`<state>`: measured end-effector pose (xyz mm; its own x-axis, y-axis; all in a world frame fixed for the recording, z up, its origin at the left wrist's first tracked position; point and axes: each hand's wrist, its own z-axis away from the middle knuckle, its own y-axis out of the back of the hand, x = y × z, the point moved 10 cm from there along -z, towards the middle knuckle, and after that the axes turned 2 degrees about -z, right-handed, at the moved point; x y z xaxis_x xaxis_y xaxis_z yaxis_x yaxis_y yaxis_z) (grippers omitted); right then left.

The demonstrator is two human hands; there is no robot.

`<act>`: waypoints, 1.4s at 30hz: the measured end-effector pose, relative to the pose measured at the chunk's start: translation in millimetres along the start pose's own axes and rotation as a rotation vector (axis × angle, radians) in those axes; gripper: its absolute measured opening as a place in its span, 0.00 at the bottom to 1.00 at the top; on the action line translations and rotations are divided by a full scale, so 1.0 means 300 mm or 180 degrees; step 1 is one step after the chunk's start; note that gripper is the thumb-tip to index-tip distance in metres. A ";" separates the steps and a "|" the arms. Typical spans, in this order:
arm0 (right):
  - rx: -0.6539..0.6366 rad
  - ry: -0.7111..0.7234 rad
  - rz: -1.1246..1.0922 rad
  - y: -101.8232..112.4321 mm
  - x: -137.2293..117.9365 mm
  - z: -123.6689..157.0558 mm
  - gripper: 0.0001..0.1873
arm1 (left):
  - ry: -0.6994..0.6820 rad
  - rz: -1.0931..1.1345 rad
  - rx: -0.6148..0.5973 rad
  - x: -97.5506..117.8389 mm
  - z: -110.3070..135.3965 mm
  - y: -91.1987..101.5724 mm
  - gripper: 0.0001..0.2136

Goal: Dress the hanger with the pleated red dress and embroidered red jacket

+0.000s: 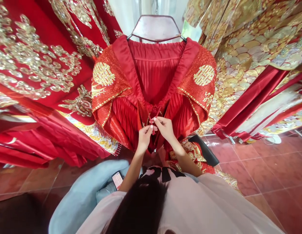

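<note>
Head view, red garment: the red garment (157, 73) hangs open-fronted in the centre, its upper corners at the two ends of a hanger (156, 16).
Gathered band: the gathered band (136, 70) around the opening looks soft, likely to give and bunch when pulled.
Pleated panels: the pleated panels (125, 112) appear thin, smooth and rather slippery; gentle handling would suit the folds.
Decorated flaps: gold emblems (103, 74) and beaded edging (118, 94) probably add weight and stiffness; beads may snag, so the plain band seems the better hold.
Red cord: the narrow red cord (151, 121) lies at the lower centre of the opening; it should be light and limp, best taken between fingertips.
Left hand: thumb and forefinger of the left hand (144, 138) press together, apparently pinching the cord low down.
Right hand: thumb and forefinger of the right hand (165, 128) pinch it just above.
Hard to make out: whether the cord is looped or knotted; a small pale tip (155, 150) below the hands is too small to identify.
Hidden: the garment's lower front, partly behind hands and forearms.
Cut off: the sequinned red cloth (43, 61) at left and gold scale-patterned cloth (241, 55) at right, both by the frame.
</note>
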<state>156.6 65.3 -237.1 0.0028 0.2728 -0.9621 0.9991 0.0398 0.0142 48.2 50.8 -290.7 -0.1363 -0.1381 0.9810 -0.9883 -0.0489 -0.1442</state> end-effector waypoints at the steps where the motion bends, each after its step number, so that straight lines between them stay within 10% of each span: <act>1: -0.0040 -0.0016 -0.0062 -0.007 -0.011 0.015 0.14 | 0.0019 0.0015 -0.0107 0.000 -0.003 -0.010 0.20; 6: 0.0363 0.0103 -0.0207 0.036 -0.066 0.040 0.10 | -0.0090 0.0027 -0.0069 0.033 -0.020 0.041 0.16; 10: 0.0467 0.0075 -0.0224 0.041 -0.055 0.040 0.09 | -0.0896 -0.0472 0.0540 0.199 -0.018 0.140 0.14; 16: 0.0282 0.0092 -0.0110 0.003 -0.042 0.046 0.09 | -0.1738 -0.1684 0.0564 0.387 -0.029 0.013 0.05; 20: 0.0318 0.0230 0.0185 0.015 -0.054 0.055 0.08 | -0.1127 -0.1271 0.1021 0.307 -0.066 0.017 0.10; 26: 0.0203 0.0213 0.0154 0.021 -0.051 0.056 0.09 | 0.0257 0.0792 -0.0018 0.098 -0.107 -0.019 0.22; 37: -0.0070 0.0300 0.0302 -0.025 -0.092 0.049 0.10 | -0.0244 0.1949 0.1033 0.155 -0.061 0.337 0.19; 42: -0.0018 0.0284 0.0389 0.010 -0.088 0.043 0.11 | -0.0180 0.1394 0.1454 0.144 -0.031 0.486 0.16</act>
<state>160.2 45.8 -215.3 0.1203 0.3602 -0.9251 0.9913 0.0064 0.1314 -102.4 46.8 -268.1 -0.5053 -0.2924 0.8119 -0.7114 -0.3914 -0.5837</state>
